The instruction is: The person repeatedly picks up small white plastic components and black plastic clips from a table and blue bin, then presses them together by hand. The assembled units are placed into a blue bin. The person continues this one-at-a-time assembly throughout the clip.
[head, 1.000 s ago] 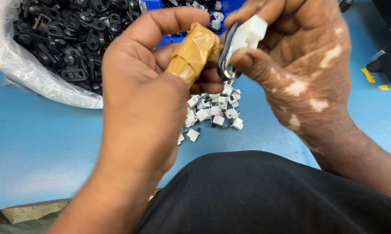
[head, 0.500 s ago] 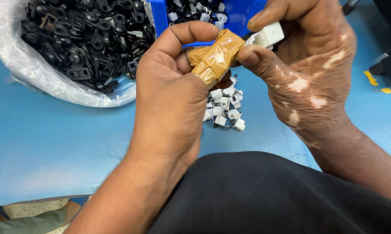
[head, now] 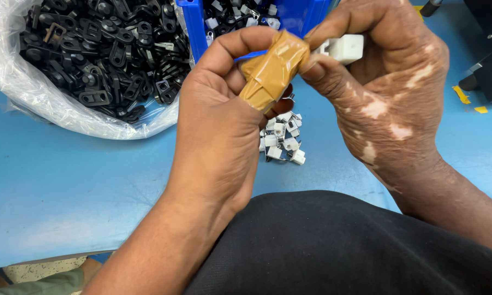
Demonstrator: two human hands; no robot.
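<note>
Black cloth: dark garment [head: 333,246] fills the near edge, both forearms reaching out over it.
Left hand: left hand [head: 224,136] curls shut, its brown-taped thumb [head: 270,71] now pressed against the part, higher than a second ago.
Right hand: right hand [head: 388,93] pinches the small white plastic clip [head: 344,48], turned flatter than before.
Counter: blue counter [head: 66,186] carries a small heap of white clips [head: 281,139] under the hands.
Far side: clear bag of black plastic parts [head: 98,60]; blue bin [head: 306,13] beside it.
</note>
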